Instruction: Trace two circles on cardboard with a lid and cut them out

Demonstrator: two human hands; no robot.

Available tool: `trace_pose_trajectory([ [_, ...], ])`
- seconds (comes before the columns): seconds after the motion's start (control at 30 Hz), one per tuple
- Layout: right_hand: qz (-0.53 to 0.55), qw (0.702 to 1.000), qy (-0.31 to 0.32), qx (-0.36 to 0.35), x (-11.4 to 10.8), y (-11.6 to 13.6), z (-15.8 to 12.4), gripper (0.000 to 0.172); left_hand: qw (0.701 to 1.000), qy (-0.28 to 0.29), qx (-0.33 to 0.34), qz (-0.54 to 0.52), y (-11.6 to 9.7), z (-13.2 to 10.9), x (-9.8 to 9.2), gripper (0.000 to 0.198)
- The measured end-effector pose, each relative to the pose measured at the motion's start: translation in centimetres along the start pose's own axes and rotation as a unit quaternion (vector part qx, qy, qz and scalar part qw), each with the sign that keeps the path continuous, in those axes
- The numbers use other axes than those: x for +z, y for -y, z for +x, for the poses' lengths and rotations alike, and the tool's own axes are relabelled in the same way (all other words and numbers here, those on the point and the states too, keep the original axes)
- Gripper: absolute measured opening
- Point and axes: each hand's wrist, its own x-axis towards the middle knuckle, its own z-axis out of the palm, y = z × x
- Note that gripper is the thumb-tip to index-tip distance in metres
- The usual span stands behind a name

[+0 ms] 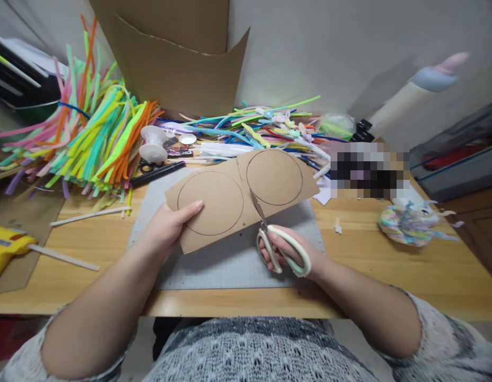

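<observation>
A piece of brown cardboard (pixel 214 204) with two circles drawn on it is tilted above the grey cutting mat (pixel 230 273). My left hand (pixel 178 223) grips its left end, the thumb lying on top inside the left circle and the other fingers hidden beneath. In my right hand (pixel 285 249) are scissors (pixel 295 252) with whitish handles, my fingers through the loops. The blades point away from me and lie at the cardboard between the two circles, close to the right one. A slit or crease shows at the far edge between the circles.
Bundled pipe cleaners (pixel 98 138) fill the back left, and loose ones (pixel 230 127) lie along the back. A yellow glue gun (pixel 7 249) is at the left. A white spool (pixel 153 143), a black marker (pixel 158 173) and a fuzzy pastel figure (pixel 407 225) are on the table (pixel 361 281). Large cardboard (pixel 182 63) leans behind.
</observation>
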Motion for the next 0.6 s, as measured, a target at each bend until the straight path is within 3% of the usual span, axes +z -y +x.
trace_pose_trajectory([
  [0.43,-0.103,0.993,-0.056,0.009,1.1,0.0,-0.5,0.04,0.999,-0.01,-0.039,-0.011,-0.1,0.0,0.1,0.038],
  [0.6,-0.06,0.997,-0.042,-0.003,0.6,-0.1,0.0,0.044,0.998,-0.024,-0.054,-0.031,-0.1,0.2,0.2,0.043],
])
